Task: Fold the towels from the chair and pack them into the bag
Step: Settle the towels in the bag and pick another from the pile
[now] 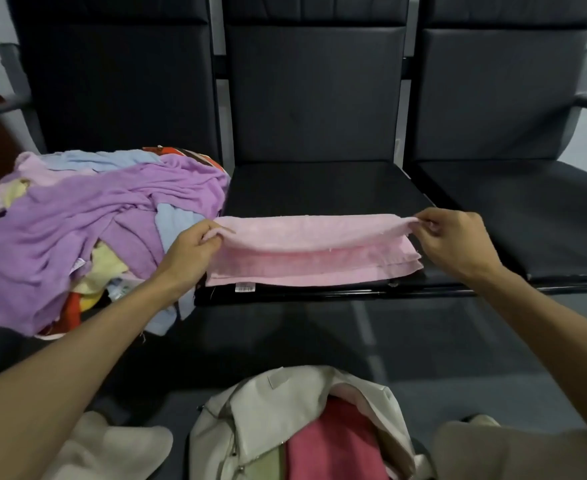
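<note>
pink towel folded over on the middle seat

the pale pink terry towel [312,252] lies along the front edge of the middle black padded seat [319,188], folded lengthwise into a long band. its layers show stepped at the end on the right of that seat, and a small white label [245,289] hangs at the corner on the left of that seat, over the front lip. the top layer is lifted a little off the ones beneath, with its folded edge stretched straight between the two hands.

the left hand [189,252] pinches the upper corner at the left end of the middle seat, thumb on top and fingers curled under the cloth. the right hand [453,240] pinches the matching corner at the right end, fingertips pressed together on the edge.

counted: two hands, one towel in them, three black seats in the row. on the seat to the left of the middle seat sits one loose heap of towels [94,220] in lilac, pale blue, pale yellow and pale pink, with a red patterned one underneath; how many i cannot tell. on the floor in front of the middle seat stands one cream zipped bag [271,400], open, with a deep pink towel [333,448] and a pale green towel [267,462] showing inside.
</note>
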